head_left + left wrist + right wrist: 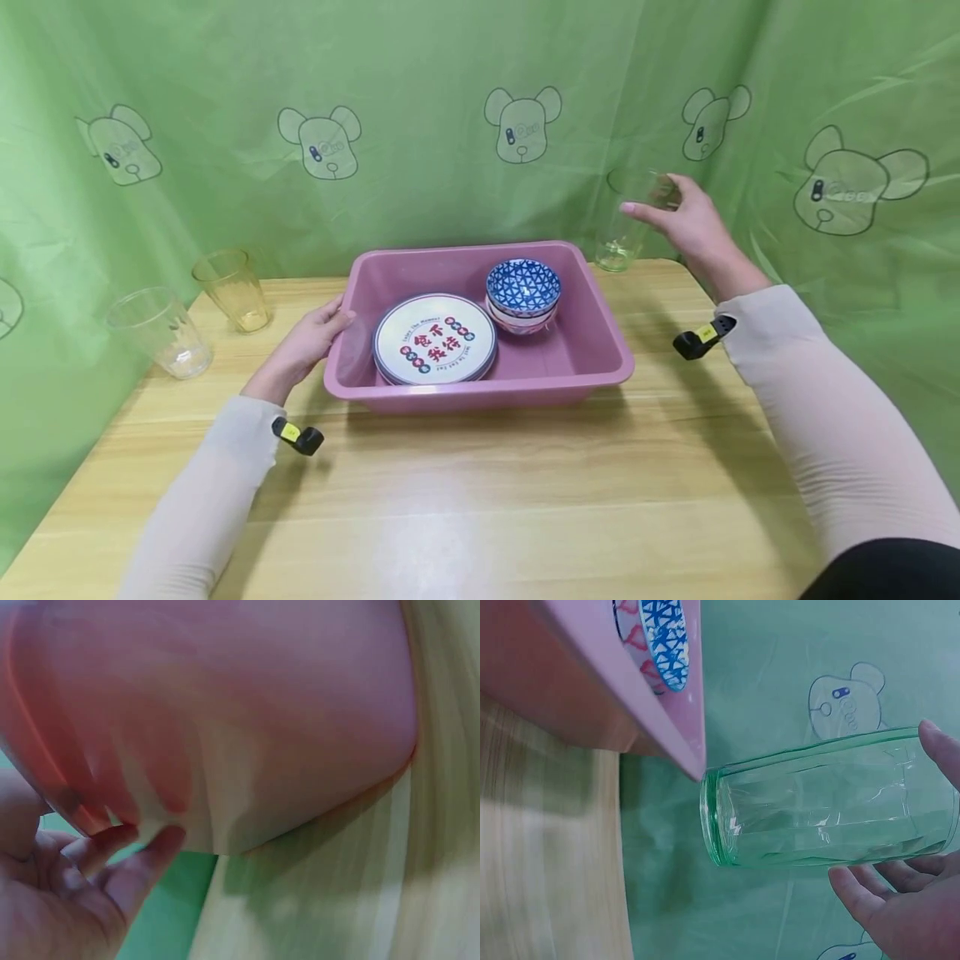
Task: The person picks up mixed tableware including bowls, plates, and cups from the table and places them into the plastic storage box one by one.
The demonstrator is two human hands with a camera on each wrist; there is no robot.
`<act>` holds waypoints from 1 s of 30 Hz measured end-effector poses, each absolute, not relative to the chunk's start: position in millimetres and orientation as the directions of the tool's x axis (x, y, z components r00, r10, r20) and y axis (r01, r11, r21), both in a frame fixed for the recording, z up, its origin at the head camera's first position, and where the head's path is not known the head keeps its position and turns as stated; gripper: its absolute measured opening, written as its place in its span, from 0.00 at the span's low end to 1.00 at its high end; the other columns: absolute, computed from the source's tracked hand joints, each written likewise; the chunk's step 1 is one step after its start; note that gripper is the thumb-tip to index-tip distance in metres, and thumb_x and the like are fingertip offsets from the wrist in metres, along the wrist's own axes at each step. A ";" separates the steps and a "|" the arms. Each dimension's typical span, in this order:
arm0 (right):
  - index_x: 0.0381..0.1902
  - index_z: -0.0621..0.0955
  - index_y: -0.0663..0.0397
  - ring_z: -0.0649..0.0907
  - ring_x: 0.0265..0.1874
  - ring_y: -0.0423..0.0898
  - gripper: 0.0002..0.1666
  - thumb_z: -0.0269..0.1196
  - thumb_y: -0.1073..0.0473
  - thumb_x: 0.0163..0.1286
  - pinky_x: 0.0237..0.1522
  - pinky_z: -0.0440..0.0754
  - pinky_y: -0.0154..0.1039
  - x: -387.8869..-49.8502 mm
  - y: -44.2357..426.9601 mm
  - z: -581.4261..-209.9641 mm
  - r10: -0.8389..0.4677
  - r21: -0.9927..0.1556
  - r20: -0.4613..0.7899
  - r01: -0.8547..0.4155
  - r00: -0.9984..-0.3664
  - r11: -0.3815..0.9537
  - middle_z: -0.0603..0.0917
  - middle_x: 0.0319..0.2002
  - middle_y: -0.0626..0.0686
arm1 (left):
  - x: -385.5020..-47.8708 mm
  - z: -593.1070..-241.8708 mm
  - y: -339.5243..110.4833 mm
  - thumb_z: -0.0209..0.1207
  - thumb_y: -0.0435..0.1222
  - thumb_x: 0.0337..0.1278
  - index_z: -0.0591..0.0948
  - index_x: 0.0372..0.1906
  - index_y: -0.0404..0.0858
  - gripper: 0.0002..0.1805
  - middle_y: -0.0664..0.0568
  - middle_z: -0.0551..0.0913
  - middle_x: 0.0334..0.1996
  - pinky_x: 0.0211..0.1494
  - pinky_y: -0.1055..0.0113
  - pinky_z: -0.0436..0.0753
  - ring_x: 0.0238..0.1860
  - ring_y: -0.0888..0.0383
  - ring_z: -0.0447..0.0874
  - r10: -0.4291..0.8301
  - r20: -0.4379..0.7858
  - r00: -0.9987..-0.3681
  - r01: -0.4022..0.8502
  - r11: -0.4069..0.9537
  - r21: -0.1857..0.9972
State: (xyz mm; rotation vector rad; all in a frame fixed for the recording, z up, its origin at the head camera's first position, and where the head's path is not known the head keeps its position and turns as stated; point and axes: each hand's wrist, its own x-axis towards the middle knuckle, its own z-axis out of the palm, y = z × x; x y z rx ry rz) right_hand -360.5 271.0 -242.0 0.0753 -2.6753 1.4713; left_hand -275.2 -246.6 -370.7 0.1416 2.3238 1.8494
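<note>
A pink plastic basin (480, 398) stands on the table. Its left rim is held by my left hand (311, 340), whose fingers reach the outer wall in the left wrist view. My right hand (693, 221) grips a tall, clear green glass (825, 802) near its mouth, thumb on one side and fingers on the other. That glass is beyond the basin's back right corner, and its base looks raised off the tabletop in the right wrist view. Inside the basin lie a stack of white plates (435, 337) with red lettering and several stacked bowls (522, 286), the top one blue-and-white.
At the left of the wooden table (480, 500) stand an amber glass (236, 292) and a clear glass (168, 337). A green curtain (420, 167) with bear-head prints hangs close behind the table and along both sides.
</note>
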 end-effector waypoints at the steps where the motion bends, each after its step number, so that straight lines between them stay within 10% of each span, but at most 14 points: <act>1: 0.79 0.46 0.47 0.61 0.70 0.56 0.63 0.67 0.33 0.58 0.71 0.60 0.54 -359.1 269.7 -240.6 -0.006 -0.840 0.106 -0.093 -0.994 0.534 0.58 0.74 0.59 | -274.9 -368.9 -247.0 0.45 0.41 0.76 0.49 0.78 0.41 0.33 0.31 0.65 0.68 0.64 0.47 0.73 0.63 0.35 0.69 0.176 -0.072 -0.982 -0.020 0.277 0.961; 14: 0.78 0.49 0.43 0.63 0.69 0.54 0.58 0.66 0.35 0.61 0.71 0.61 0.53 -342.1 255.8 -227.6 -0.089 -0.829 0.135 -0.162 -0.987 0.535 0.61 0.73 0.57 | -278.3 -328.6 -250.1 0.48 0.49 0.73 0.59 0.73 0.28 0.36 0.31 0.65 0.68 0.65 0.41 0.70 0.62 0.34 0.70 0.151 -0.020 -0.988 0.110 0.799 0.591; 30: 0.77 0.54 0.46 0.67 0.65 0.53 0.49 0.65 0.43 0.66 0.67 0.67 0.53 -325.3 237.9 -223.9 -0.215 -0.846 0.174 -0.257 -0.961 0.468 0.65 0.70 0.59 | -283.4 -270.1 -203.8 0.51 0.53 0.71 0.64 0.73 0.40 0.34 0.44 0.66 0.71 0.71 0.46 0.64 0.68 0.43 0.65 0.178 0.145 -0.973 0.227 0.646 0.729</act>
